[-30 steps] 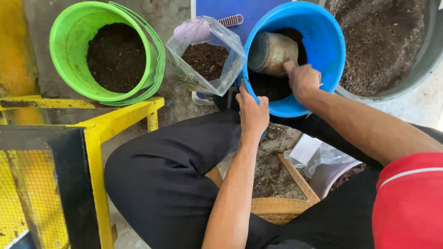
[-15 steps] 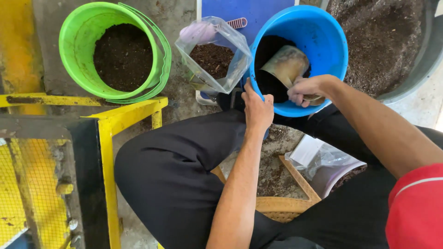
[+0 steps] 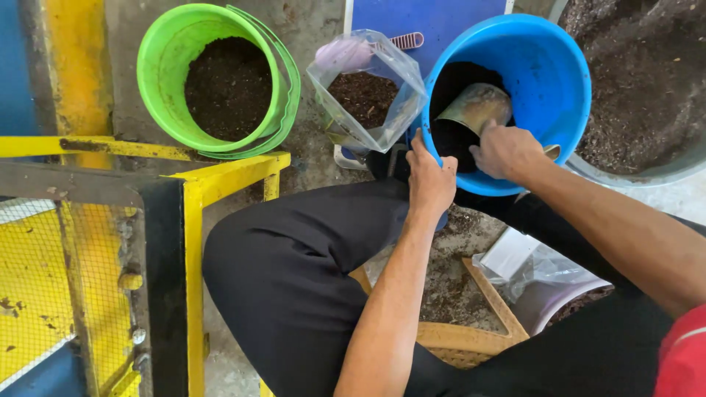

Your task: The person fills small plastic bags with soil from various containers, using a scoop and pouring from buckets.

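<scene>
My left hand (image 3: 429,179) grips the near rim of a blue bucket (image 3: 551,73) that holds dark soil. Inside that bucket my right hand (image 3: 506,151) holds a dull metal scoop cup (image 3: 474,108), its mouth turned down into the soil. Just left of the bucket a clear plastic bag (image 3: 368,92) stands open, partly filled with soil, resting on a blue board (image 3: 434,18).
A green bucket (image 3: 158,59) with soil stands at the upper left. A large grey tub (image 3: 647,95) of soil sits at the right. A yellow metal frame with mesh (image 3: 95,242) fills the left. Clear bags (image 3: 537,268) and a wooden stool (image 3: 471,338) lie by my crossed legs.
My right hand has pushed the scoop lower and deeper into the blue bucket's soil. My left hand stays on the rim. The view has shifted slightly.
</scene>
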